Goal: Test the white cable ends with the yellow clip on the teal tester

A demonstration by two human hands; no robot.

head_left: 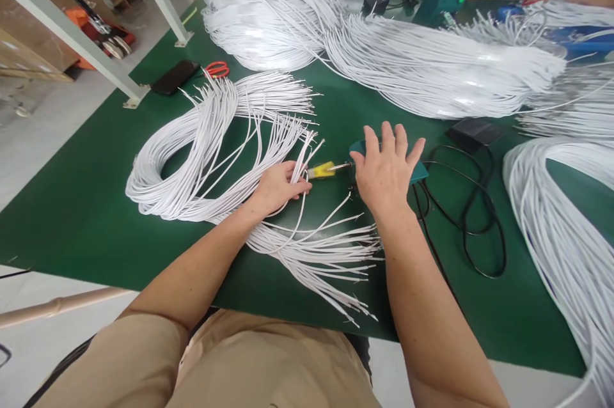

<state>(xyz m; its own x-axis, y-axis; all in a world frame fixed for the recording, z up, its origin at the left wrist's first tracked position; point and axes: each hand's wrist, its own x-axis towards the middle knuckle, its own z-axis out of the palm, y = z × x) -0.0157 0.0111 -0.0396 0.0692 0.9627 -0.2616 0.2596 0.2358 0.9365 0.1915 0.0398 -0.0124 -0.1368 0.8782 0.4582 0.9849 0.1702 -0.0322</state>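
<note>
Left hand (278,187): closed around a few white wires (192,162), which are pinched just beside the yellow nozzle (321,170).
Right hand (384,168): opened flat, fingers spread, laid on the teal device (419,172).
White wires: coiled on the green desk (81,216), with loose ends fanned between the forearms.
Black cable (480,222): looped to the right of the device.

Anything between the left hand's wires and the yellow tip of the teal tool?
Nothing visible. The left hand pinches white wires right beside the yellow tip; the right hand lies flat on the teal tool.
</note>
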